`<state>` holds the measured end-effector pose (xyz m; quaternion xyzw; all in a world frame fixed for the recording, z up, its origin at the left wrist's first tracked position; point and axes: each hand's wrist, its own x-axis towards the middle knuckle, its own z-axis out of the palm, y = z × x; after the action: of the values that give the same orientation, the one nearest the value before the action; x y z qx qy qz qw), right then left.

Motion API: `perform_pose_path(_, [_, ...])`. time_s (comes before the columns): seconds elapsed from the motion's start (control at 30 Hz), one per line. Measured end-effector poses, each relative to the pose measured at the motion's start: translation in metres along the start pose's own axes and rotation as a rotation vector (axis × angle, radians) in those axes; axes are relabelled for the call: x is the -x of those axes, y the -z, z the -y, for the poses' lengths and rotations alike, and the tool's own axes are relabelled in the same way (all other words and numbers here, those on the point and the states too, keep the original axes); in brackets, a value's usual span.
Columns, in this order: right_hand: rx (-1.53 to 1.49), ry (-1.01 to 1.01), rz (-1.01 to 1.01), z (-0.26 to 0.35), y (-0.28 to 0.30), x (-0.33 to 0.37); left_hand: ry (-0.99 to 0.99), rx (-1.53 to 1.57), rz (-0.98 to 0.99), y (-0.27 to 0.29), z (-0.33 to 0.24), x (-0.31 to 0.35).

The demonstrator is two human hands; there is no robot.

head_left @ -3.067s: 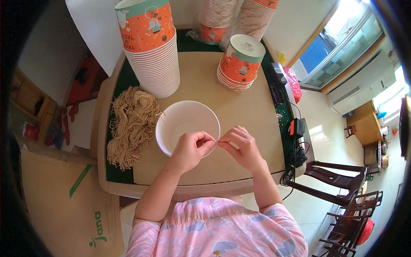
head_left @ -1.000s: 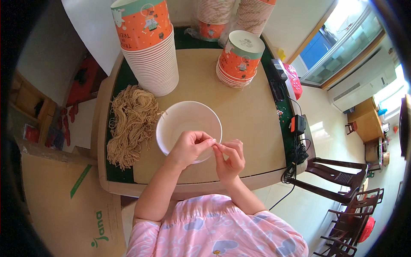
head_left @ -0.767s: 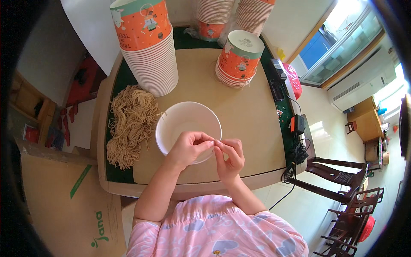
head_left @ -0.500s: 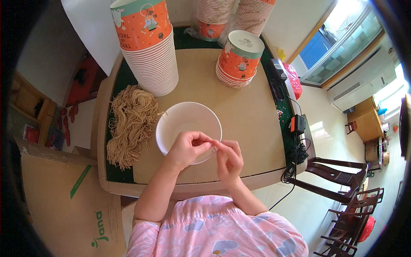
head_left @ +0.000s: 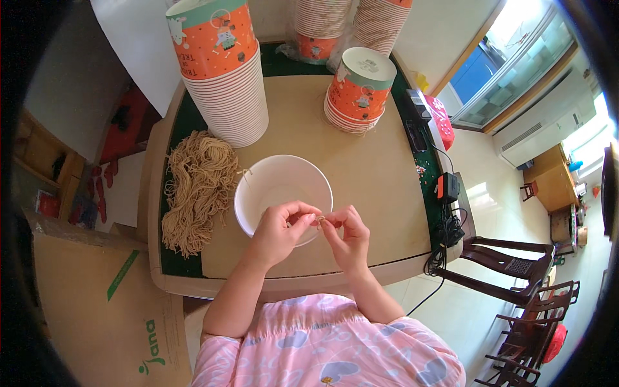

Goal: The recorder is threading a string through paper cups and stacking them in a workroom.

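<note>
A white paper bucket [head_left: 253, 187] stands mouth up near the table's front, its inside showing. Over its near right rim my left hand [head_left: 284, 232] and my right hand [head_left: 348, 238] meet, both closed in a pinch. Between their fingertips is a small loop of tan string [head_left: 320, 220]; its finer shape is too small to make out. At the bucket's far left rim a short tan string end [head_left: 244, 172] sticks out. Left of the bucket lies a thick bundle of tan strings [head_left: 198, 193].
A tall stack of orange and white paper buckets [head_left: 225, 97] rises behind the string bundle. A shorter upside-down stack [head_left: 361, 90] stands at the back right, with wrapped stacks [head_left: 321, 29] beyond. Black cables [head_left: 445, 235] line the right edge. A cardboard box [head_left: 97, 290] is at left.
My fingertips have drawn slightly apart, the right hand shifting a little right. The small string loop between them now shows more plainly.
</note>
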<state>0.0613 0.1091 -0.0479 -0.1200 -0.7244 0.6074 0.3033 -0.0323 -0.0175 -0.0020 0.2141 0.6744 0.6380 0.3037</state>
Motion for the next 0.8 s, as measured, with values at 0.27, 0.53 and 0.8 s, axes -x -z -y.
perform_pose_path(0.27, [0.023,0.022,0.004,-0.001,0.000,-0.001,-0.024,-0.275,-0.026,-0.002,-0.008,0.006])
perform_pose_path(0.53, [0.045,0.031,-0.002,0.002,-0.001,-0.003,-0.095,-0.236,-0.071,-0.006,-0.009,0.008])
perform_pose_path(0.8, [0.071,0.047,0.002,0.003,-0.001,-0.003,-0.128,-0.238,-0.072,-0.005,-0.007,0.009])
